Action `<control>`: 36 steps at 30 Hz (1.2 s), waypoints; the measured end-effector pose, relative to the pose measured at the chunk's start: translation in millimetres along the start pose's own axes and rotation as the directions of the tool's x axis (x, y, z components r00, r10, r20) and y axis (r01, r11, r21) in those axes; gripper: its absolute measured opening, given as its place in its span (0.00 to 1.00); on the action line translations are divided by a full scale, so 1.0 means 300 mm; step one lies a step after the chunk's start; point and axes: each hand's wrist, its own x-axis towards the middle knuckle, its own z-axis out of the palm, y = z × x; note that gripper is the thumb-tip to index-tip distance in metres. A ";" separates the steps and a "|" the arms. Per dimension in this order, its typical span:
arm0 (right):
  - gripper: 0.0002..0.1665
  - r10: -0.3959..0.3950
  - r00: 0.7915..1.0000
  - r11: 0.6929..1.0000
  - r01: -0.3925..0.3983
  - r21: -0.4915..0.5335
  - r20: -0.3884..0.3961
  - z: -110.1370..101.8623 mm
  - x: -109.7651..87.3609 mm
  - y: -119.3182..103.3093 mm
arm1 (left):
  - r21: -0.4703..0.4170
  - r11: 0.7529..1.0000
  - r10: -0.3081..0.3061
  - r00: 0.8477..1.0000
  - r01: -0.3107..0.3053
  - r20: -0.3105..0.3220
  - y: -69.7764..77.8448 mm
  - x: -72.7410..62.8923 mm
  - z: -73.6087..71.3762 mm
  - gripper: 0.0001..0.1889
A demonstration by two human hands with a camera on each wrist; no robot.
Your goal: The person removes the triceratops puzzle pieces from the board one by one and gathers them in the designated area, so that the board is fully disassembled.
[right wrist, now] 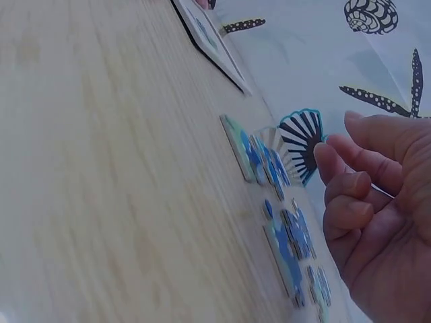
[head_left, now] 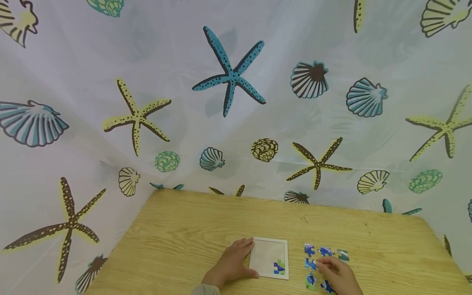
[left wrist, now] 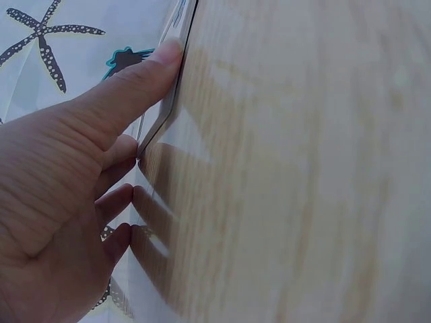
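A white-rimmed square puzzle tray (head_left: 270, 238) lies on the table, with joined blue and green pieces (head_left: 279, 268) in its lower right corner. My left hand (head_left: 233, 262) holds the tray at its left side, thumb on the near rim (left wrist: 168, 84) and fingers along the left edge. To the right of the tray, loose jigsaw pieces (head_left: 311, 280) lie in rough rows. Above them hovers my right hand (head_left: 337, 273), its fingers loosely bent. In the right wrist view no piece shows between thumb and fingertips (right wrist: 326, 158). The right hand hides part of the rows in the head view.
The wooden table (head_left: 177, 229) carries the tray and pieces near its front. A white curtain (head_left: 177, 61) printed with starfish and shells hangs behind the table and down both sides.
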 end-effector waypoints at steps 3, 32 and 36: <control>0.21 -0.058 0.996 0.998 0.057 0.014 0.065 0.030 0.008 -0.023 | 0.006 1.000 0.003 1.000 -0.003 -0.005 -0.006 0.004 0.006 0.49; 0.21 -0.217 0.930 0.976 0.196 0.098 0.298 0.249 0.027 -0.095 | 0.008 1.000 0.002 1.000 -0.002 -0.012 -0.012 0.005 0.013 0.49; 0.19 -0.243 0.928 0.970 0.236 0.061 0.283 0.261 0.030 -0.092 | 0.015 1.000 0.005 1.000 -0.005 -0.020 -0.006 0.002 0.008 0.49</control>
